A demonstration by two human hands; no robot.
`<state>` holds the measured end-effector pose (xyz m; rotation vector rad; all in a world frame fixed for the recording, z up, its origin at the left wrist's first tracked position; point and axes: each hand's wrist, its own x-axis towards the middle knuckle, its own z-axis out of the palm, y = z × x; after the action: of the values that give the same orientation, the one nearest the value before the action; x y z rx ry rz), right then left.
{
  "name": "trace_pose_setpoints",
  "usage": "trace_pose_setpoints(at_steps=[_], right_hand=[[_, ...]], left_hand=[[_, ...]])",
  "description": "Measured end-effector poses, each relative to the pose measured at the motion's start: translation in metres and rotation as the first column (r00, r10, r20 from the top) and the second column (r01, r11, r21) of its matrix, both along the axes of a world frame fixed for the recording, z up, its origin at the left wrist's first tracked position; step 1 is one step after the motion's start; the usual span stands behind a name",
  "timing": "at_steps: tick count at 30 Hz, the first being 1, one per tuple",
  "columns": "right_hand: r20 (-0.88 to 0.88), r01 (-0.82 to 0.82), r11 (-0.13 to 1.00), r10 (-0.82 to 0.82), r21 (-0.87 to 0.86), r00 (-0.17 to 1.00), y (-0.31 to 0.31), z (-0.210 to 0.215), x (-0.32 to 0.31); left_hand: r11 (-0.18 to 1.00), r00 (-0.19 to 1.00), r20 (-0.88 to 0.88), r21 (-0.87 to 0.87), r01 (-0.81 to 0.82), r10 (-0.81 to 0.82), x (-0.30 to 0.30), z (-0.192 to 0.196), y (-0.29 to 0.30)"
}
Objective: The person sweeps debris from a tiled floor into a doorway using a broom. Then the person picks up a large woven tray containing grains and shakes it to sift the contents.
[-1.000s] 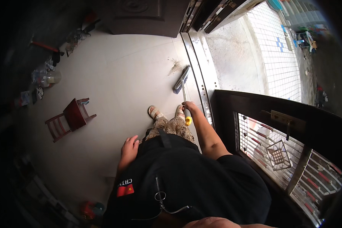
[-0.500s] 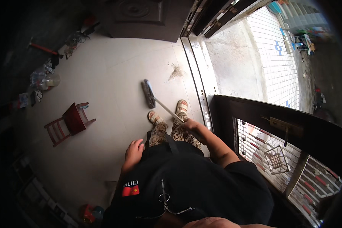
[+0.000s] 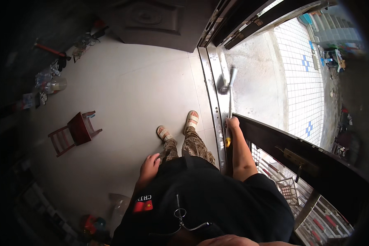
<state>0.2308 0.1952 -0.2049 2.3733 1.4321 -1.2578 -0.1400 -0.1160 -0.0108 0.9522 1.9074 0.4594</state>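
We are gripping broom [image 3: 229,92] handle, right hand [image 3: 232,123] clenched around it, broom head resting at 12 o'clock on door track [image 3: 211,86]. Left hand [image 3: 150,165] hanging loose, fingers spread, beside thigh.

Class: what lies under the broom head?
The broom head sits over the metal door track and grey concrete outside. The right hand grips its handle. What lies beneath the bristles is hidden.

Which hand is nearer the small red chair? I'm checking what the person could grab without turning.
Left. The left hand hangs empty by the thigh, on the same side as the red chair. The right hand grips the broom handle at the door threshold, much farther away.
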Motion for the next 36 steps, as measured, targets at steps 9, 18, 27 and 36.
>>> trace_pose_setpoints(at_steps=[9,18,27,36], right_hand=[[-0.341,0.103,0.985,-0.145,-0.139,0.929,-0.033,0.09,-0.003],[-0.565,-0.257,0.765,-0.164,-0.59,0.808,0.018,-0.015,-0.15],[-0.094,0.04,0.999,-0.037,0.032,0.995,0.046,-0.024,0.07],[-0.574,0.371,0.89,-0.455,-0.265,0.681,-0.005,0.135,0.06]], left_hand=[[0.999,0.999,-0.012,0.009,0.034,-0.034,0.007,-0.012,0.03],[0.991,0.998,-0.049,-0.133,0.023,-0.029,0.009,0.002,0.024],[0.993,0.993,-0.037,-0.009,0.115,-0.115,0.049,0.01,0.086],[0.962,0.962,-0.076,0.052,0.267,-0.263,0.031,0.015,0.155]])
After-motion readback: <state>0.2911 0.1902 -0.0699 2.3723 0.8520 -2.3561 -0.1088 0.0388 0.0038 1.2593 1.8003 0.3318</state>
